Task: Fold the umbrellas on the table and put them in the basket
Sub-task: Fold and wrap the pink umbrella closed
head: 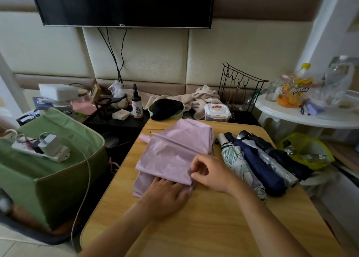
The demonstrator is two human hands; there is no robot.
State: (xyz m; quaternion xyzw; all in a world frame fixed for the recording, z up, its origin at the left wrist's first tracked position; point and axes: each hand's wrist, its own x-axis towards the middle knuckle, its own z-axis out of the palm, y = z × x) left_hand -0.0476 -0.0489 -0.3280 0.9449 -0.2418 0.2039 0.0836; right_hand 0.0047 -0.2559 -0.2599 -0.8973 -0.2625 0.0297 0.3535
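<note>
My hands work the pink umbrella (174, 152) on the table (204, 227).

The umbrella lies collapsed across the table's middle, its canopy spread in loose folds and its pink handle (144, 138) pointing away to the far left. My left hand (167, 194) lies flat on the near edge of the canopy, fingers straight, pressing the cloth down — not gripping it. My right hand (210, 174) is just to the right of it, thumb and fingertips pinching a fold of the canopy at its near right corner. Three more umbrellas lie side by side just right of my right hand, already rolled: a leaf-print one (239, 163), a navy one (260, 169) and a dark one (285, 159). The green basket (58, 179) stands off the table's left edge, well apart from both hands.
</note>
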